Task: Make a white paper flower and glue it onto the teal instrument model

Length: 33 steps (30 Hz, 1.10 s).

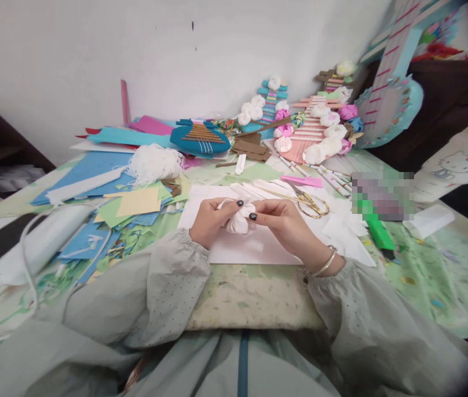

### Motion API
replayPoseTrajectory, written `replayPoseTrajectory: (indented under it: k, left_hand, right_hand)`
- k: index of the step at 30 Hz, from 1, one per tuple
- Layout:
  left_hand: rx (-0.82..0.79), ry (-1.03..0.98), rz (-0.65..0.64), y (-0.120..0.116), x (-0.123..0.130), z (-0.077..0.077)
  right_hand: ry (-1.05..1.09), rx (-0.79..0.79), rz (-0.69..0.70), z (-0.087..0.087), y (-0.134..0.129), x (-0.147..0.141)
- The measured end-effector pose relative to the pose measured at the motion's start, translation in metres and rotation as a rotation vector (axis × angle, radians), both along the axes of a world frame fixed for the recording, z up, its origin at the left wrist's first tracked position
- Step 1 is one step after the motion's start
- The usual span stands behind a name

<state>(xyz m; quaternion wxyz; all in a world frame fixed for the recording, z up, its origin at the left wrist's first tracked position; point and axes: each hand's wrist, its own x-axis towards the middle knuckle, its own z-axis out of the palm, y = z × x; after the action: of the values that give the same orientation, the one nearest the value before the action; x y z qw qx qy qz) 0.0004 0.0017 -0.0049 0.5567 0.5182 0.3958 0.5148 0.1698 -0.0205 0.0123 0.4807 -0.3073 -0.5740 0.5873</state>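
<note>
A white paper flower (pixel 239 219) is pinched between my two hands, above a white paper sheet (pixel 267 247). My left hand (pixel 211 221) grips it from the left, thumb on top. From the right, my right hand (pixel 286 223) holds it by thumb and forefinger; a bracelet circles that wrist. The flower's base is hidden by my fingers. Just beyond my right hand lie gold-handled scissors (pixel 315 205) and several white paper strips (pixel 254 189). A pink strip-shaped piece (pixel 301 181) rests behind the scissors.
Paper scraps (pixel 138 202) and a bundle of white string (pixel 157 164) lie at left, near a white corded device (pixel 39 245). Paper-flower-decorated instrument models (pixel 308 129) stand against the wall. Several marker pens (pixel 335 179), a green tube (pixel 378 229) and a large printed bottle (pixel 455 160) are at right.
</note>
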Motion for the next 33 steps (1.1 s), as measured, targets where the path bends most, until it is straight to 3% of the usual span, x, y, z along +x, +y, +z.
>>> replayPoseTrajectory:
  k: [8, 12, 17, 21, 25, 33]
  left_hand:
    - [-0.069, -0.142, 0.149, -0.0028, 0.0069, 0.0033]
    - [0.038, -0.038, 0.133, -0.0044, 0.0056, 0.0052]
    - [0.248, 0.176, 0.117, -0.0074, 0.004, 0.0071]
    - [0.263, 0.183, 0.107, -0.0084, 0.004, 0.0072]
    - [0.159, 0.116, 0.152, -0.0065, 0.004, 0.0048]
    - [0.078, 0.033, 0.14, -0.0053, 0.0041, 0.0049]
  right_hand:
    - [-0.036, 0.041, 0.005, -0.0014, -0.0013, -0.0013]
    - [0.047, -0.122, 0.073, 0.0017, -0.0023, -0.0026]
    - [0.135, -0.297, 0.059, 0.0034, -0.0006, -0.0027]
    - [0.138, -0.241, 0.069, 0.0031, -0.0007, -0.0017]
    - [0.119, -0.121, 0.074, 0.0003, -0.0018, -0.003]
    - [-0.096, 0.051, -0.048, -0.0007, -0.0011, -0.0048]
